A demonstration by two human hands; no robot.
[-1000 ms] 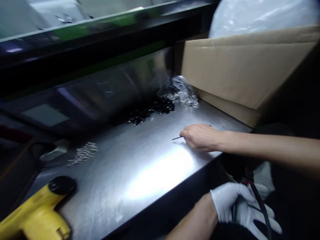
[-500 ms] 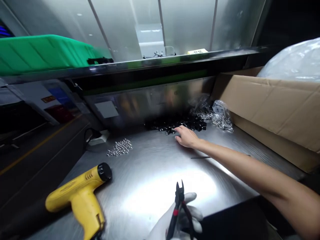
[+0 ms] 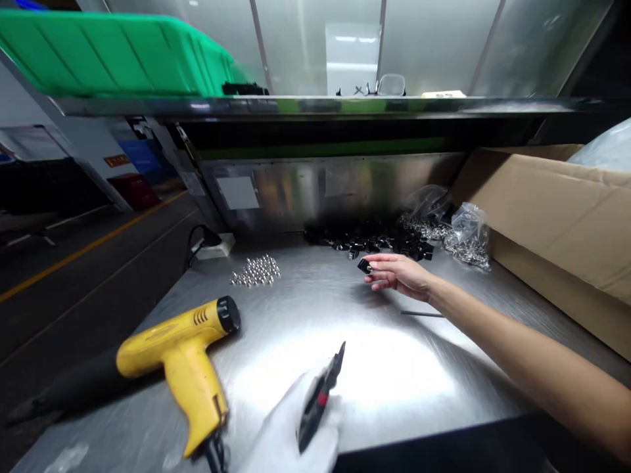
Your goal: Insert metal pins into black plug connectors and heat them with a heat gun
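My left hand (image 3: 290, 427), in a white glove, is closed around a pair of side cutters (image 3: 323, 397) with dark handles and a red band, their jaws pointing up and away. Bare and reaching in from the right, my right hand (image 3: 397, 274) pinches a small black part (image 3: 364, 266) between thumb and fingers, just above the metal table (image 3: 305, 309). Behind it lies a pile of similar black parts (image 3: 379, 242) with shiny metal bits. A thin dark rod (image 3: 421, 314) rests on the table below my right wrist.
A yellow heat gun (image 3: 192, 355) lies at the left, near a cluster of small shiny metal pieces (image 3: 256, 270). Clear bags of metal parts (image 3: 468, 236) stand beside a cardboard box (image 3: 557, 203) at the right. A green bin (image 3: 118, 56) and glasses (image 3: 392, 84) sit on the shelf.
My right hand has drawn back from the pile with a black part in its fingers. The left hand has turned the cutters, whose jaws now appear edge-on. The view has shifted left.
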